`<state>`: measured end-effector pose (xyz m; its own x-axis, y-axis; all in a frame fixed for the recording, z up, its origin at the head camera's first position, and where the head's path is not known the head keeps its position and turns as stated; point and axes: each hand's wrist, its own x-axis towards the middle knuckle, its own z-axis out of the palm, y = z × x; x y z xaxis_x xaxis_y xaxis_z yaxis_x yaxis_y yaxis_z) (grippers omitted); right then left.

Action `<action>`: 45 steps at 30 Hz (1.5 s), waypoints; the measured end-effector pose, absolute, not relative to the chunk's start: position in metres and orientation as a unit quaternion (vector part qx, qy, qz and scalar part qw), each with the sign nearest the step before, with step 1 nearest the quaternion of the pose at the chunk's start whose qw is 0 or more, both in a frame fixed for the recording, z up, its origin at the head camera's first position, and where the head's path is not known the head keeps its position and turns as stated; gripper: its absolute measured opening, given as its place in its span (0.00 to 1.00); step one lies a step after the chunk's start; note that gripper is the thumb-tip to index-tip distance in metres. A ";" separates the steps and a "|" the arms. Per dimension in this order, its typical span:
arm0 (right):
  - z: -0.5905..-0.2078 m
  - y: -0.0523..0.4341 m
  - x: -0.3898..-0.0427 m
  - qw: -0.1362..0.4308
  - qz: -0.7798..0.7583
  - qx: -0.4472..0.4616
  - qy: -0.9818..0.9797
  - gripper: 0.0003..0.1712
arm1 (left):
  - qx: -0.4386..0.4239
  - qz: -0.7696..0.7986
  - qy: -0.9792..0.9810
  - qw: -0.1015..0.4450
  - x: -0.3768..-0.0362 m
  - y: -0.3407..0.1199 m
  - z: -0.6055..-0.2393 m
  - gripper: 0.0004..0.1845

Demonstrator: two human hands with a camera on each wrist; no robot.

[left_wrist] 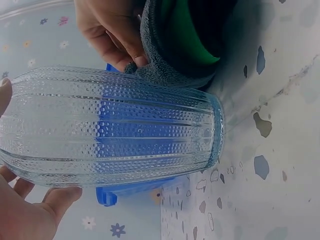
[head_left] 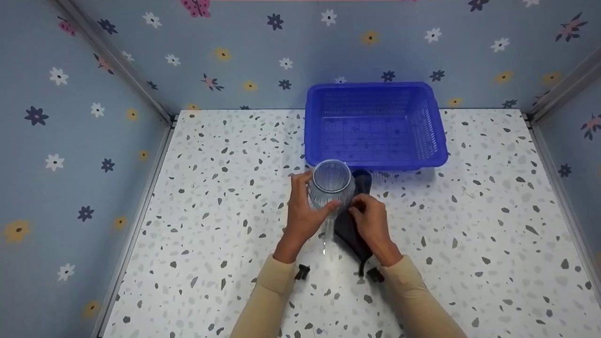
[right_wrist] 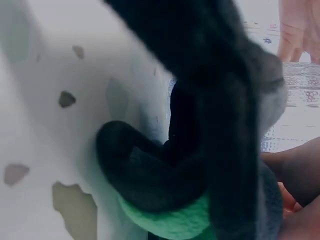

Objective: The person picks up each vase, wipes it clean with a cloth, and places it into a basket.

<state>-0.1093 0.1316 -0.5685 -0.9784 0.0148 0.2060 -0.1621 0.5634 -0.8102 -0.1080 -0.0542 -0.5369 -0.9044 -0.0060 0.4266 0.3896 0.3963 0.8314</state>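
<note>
A clear ribbed glass vase [head_left: 331, 199] stands upright on the speckled tabletop, its round mouth facing up. My left hand [head_left: 304, 211] holds it around the upper part, with the thumb on the near side and fingers on the far left. The left wrist view shows the dotted, ribbed wall of the vase [left_wrist: 150, 132] closely. My right hand [head_left: 373, 223] pinches a dark grey cloth [head_left: 350, 230] just right of the vase. In the left wrist view the cloth [left_wrist: 155, 55] bunches against the glass and shows green inside. Folds of the cloth [right_wrist: 170, 220] fill much of the right wrist view.
A blue perforated plastic basket [head_left: 375, 165] sits behind the vase, near the back wall. Blue flowered panels [head_left: 253, 42] enclose the back and both sides. Small black pieces [head_left: 303, 272] show beside the wrists.
</note>
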 end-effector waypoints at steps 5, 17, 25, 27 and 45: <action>-0.557 0.134 -0.104 0.100 0.468 0.040 -0.877 0.06 | -0.118 -0.537 -0.816 0.180 -0.108 -0.052 -0.538 0.45; -0.507 0.136 -0.095 0.161 0.499 0.055 -0.850 0.07 | -0.118 -0.537 -0.816 0.177 -0.107 -0.053 -0.539 0.46; -0.487 0.129 -0.096 0.199 0.472 0.071 -0.856 0.05 | -0.116 -0.536 -0.816 0.183 -0.108 -0.052 -0.540 0.46; -0.484 0.127 -0.096 0.201 0.470 0.072 -0.856 0.05 | -0.116 -0.536 -0.816 0.182 -0.108 -0.052 -0.540 0.46; -0.496 0.127 -0.093 0.194 0.452 0.068 -0.868 0.06 | -0.129 -0.538 -0.810 0.195 -0.109 -0.055 -0.539 0.46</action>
